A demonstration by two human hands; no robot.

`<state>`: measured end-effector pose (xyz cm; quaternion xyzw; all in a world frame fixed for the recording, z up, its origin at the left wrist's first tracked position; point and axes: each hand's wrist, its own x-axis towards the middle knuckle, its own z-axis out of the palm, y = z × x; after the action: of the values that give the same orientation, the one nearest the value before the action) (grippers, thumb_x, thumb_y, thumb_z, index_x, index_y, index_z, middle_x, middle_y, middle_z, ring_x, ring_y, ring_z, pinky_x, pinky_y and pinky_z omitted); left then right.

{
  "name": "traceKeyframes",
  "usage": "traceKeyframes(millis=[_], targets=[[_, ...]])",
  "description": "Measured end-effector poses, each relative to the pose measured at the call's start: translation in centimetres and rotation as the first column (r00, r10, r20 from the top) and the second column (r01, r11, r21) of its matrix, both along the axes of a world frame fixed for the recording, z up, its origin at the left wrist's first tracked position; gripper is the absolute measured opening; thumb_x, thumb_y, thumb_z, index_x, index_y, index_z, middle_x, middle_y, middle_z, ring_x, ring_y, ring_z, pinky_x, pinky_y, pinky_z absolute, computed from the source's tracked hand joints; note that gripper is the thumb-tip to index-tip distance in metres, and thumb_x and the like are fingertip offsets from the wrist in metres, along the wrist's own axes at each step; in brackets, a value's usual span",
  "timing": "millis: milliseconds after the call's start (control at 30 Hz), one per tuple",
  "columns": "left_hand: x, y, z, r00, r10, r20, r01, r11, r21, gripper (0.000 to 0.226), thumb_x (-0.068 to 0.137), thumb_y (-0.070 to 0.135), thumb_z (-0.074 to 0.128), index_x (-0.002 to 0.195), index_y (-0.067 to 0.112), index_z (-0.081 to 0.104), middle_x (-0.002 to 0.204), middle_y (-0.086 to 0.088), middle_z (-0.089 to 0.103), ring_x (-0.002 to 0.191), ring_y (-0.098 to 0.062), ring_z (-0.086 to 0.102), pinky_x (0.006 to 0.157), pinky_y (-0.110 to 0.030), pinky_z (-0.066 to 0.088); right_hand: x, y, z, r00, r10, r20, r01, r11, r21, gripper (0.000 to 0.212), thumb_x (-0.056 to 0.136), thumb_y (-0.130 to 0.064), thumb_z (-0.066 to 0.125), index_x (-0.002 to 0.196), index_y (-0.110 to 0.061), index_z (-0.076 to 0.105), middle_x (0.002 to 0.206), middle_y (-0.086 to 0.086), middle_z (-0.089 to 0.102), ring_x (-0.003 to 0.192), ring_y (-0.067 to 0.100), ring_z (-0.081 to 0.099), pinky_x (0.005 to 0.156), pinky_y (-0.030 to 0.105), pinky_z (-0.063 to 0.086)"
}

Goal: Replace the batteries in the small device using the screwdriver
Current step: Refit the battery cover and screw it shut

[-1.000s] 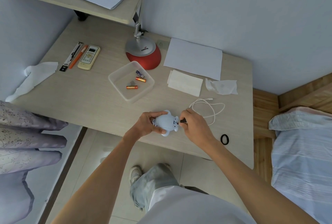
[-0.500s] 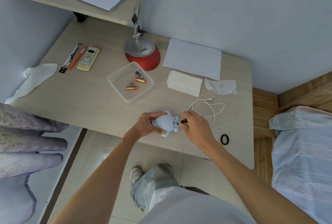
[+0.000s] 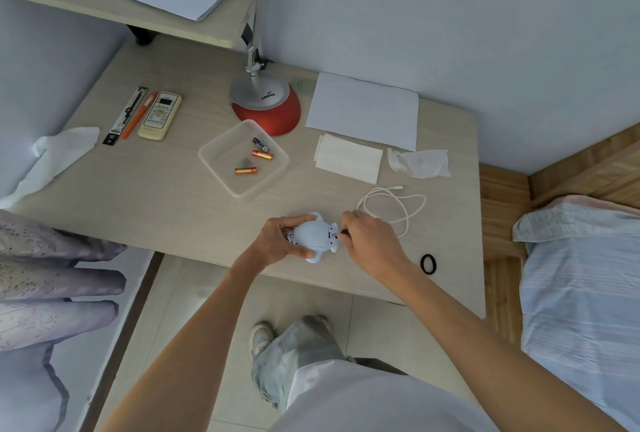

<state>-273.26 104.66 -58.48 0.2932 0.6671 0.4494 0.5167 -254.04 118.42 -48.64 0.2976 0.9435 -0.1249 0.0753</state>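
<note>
Device (image 3: 313, 236): small, pale blue-white, rounded with stubby limbs; lies on its side near the desk's front edge.
Screwdriver (image 3: 344, 232): only a dark tip shows, touching the device's right end.
Batteries (image 3: 262, 155): three loose in the clear tray; two orange, one dark blue.

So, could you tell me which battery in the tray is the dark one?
The dark battery at the tray's far side, nearest the lamp; the other two are orange.
</note>
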Motion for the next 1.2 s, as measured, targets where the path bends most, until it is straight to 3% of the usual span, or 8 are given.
traceKeyframes(millis=[100, 233, 333, 533, 767, 900, 1033, 1200], targets=[[0.1, 0.0, 0.0, 1.000, 0.007, -0.003, -0.007, 1.000, -0.016, 0.080, 0.060, 0.005, 0.106, 0.132, 0.028, 0.079, 0.135, 0.014, 0.073, 0.112, 0.008, 0.067, 0.104, -0.029, 0.059, -0.2, 0.1, 0.4, 0.998, 0.057, -0.005, -0.057, 0.998, 0.003, 0.013, 0.097, -0.014, 0.070, 0.103, -0.016, 0.059, 0.096, 0.002, 0.063, 0.077, 0.032, 0.068, 0.060, 0.040, 0.053], [0.0, 0.0, 0.0, 1.000, 0.007, -0.001, -0.007, 1.000, -0.026, 0.080, 0.060, 0.004, 0.105, 0.132, 0.027, 0.079, 0.135, 0.016, 0.072, 0.115, 0.005, 0.066, 0.104, -0.029, 0.059, 0.0, 0.8, 2.1, 0.996, 0.013, -0.085, -0.014, 1.000, -0.005, 0.006, 0.098, -0.020, 0.069, 0.100, -0.018, 0.064, 0.095, -0.001, 0.065, 0.079, 0.028, 0.068, 0.066, 0.040, 0.055], [-0.1, 0.0, -0.1, 1.000, 0.024, 0.018, -0.024, 0.999, -0.029, 0.082, 0.059, 0.002, 0.105, 0.132, 0.024, 0.079, 0.137, 0.010, 0.073, 0.121, -0.007, 0.066, 0.101, -0.029, 0.060, 1.3, 2.2, 4.2, 0.956, -0.160, -0.246, 0.158, 0.987, -0.029, 0.004, 0.094, -0.025, 0.075, 0.096, -0.024, 0.072, 0.094, -0.010, 0.072, 0.084, 0.016, 0.070, 0.071, 0.035, 0.057], [-0.4, 0.0, -0.2, 1.000, 0.017, 0.025, -0.016, 0.999, -0.046, 0.082, 0.058, 0.003, 0.106, 0.133, 0.024, 0.078, 0.136, 0.011, 0.074, 0.123, -0.013, 0.067, 0.098, -0.031, 0.063, 6.6, 7.8, 5.8, 0.723, -0.563, -0.400, 0.513, 0.825, -0.235, 0.010, 0.084, -0.022, 0.082, 0.092, -0.029, 0.082, 0.087, -0.018, 0.078, 0.083, 0.004, 0.073, 0.079, 0.036, 0.063], [-0.7, 0.0, -0.3, 0.999, 0.014, 0.045, -0.011, 0.998, -0.065, 0.083, 0.054, 0.011, 0.108, 0.129, 0.030, 0.081, 0.129, 0.006, 0.078, 0.121, -0.021, 0.071, 0.099, -0.037, 0.064, 11.5, 13.0, 1.6, 0.487, -0.804, -0.341, 0.788, 0.573, -0.226, 0.009, 0.082, -0.032, 0.082, 0.090, -0.026, 0.083, 0.086, -0.012, 0.080, 0.085, 0.013, 0.075, 0.077, 0.040, 0.063], [-0.9, 0.1, -0.5, 0.999, 0.009, 0.053, -0.006, 0.998, -0.063, 0.083, 0.055, 0.011, 0.107, 0.131, 0.028, 0.080, 0.130, 0.002, 0.078, 0.121, -0.022, 0.072, 0.096, -0.032, 0.064, 12.7, 14.1, -2.2, 0.416, -0.876, -0.245, 0.851, 0.470, -0.235, 0.005, 0.083, -0.025, 0.083, 0.087, -0.023, 0.084, 0.088, -0.004, 0.081, 0.088, 0.020, 0.075, 0.075, 0.034, 0.059], [-1.0, 0.1, -0.5, 0.998, 0.004, 0.069, 0.001, 0.997, -0.072, 0.084, 0.056, 0.008, 0.107, 0.132, 0.028, 0.079, 0.130, 0.001, 0.078, 0.119, -0.020, 0.073, 0.095, -0.031, 0.064, 13.5, 15.0, -5.2, 0.439, -0.885, -0.155, 0.850, 0.465, -0.249, 0.004, 0.086, -0.019, 0.083, 0.086, -0.016, 0.084, 0.087, 0.003, 0.081, 0.085, 0.023, 0.075, 0.072, 0.029, 0.054], [-1.0, 0.1, -0.4, 0.996, 0.004, 0.088, 0.002, 0.998, -0.067, 0.083, 0.057, 0.005, 0.106, 0.133, 0.028, 0.079, 0.132, -0.002, 0.076, 0.120, -0.019, 0.072, 0.089, -0.025, 0.063, 13.9, 15.8, -7.3, 0.494, -0.860, -0.126, 0.820, 0.509, -0.261, 0.010, 0.086, -0.022, 0.085, 0.083, -0.013, 0.085, 0.082, 0.003, 0.080, 0.082, 0.023, 0.075, 0.075, 0.036, 0.061]])
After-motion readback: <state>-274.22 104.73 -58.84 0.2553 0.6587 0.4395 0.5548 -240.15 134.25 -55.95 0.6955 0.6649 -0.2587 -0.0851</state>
